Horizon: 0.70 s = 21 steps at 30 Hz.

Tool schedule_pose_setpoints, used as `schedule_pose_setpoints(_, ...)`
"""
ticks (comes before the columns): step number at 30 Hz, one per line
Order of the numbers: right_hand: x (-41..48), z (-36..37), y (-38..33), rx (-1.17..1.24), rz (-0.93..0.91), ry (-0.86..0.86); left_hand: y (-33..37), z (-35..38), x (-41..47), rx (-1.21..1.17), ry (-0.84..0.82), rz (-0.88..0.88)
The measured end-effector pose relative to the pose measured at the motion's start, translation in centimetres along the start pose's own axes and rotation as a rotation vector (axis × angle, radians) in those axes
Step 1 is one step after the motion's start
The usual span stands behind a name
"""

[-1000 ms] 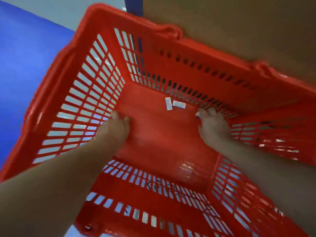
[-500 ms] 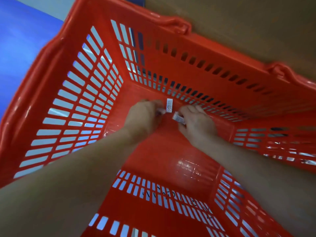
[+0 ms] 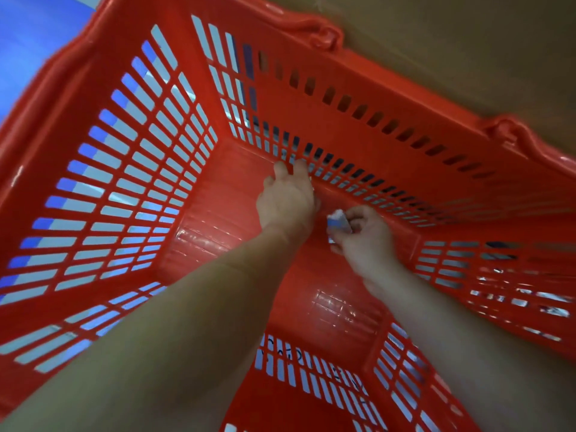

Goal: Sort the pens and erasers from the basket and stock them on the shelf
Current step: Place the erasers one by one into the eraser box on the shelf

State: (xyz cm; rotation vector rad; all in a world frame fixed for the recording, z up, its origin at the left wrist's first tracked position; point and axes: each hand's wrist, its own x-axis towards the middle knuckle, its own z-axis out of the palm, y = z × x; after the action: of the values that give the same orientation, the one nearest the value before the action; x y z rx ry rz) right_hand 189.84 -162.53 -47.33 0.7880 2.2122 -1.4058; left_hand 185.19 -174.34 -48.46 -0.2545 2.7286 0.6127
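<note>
The big red basket (image 3: 374,73) has both hands deep inside. The left hand (image 3: 286,201) touches the far wall; I cannot tell its grip. The right hand (image 3: 366,240) has its grip pinching a small white and blue eraser (image 3: 337,220) near the bottom.

The red basket (image 3: 389,101) is running past the left, right and bottom edges, so its near rim and much of its right wall are being cut off. Both forearms are leaving the picture at the bottom edge. The left hand (image 3: 286,202) is showing only its back. Its palm and the undersides of its fingers (image 3: 300,166) are lying hidden, so whether it is holding anything cannot be told. The right hand (image 3: 367,238) is pinching a small white-and-blue eraser (image 3: 338,220), and its curled fingers are covering most of it; any print on it is blurring away. Dark handwriting (image 3: 299,355) on the near wall is smearing too much to read.
</note>
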Motion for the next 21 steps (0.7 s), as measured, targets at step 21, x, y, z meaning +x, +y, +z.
schedule_pose_setpoints(21, -10.2, -4.0, -7.2, 0.918, 0.445, -0.546, 3.0, -11.8, -14.1, -0.700, -0.111, -0.009)
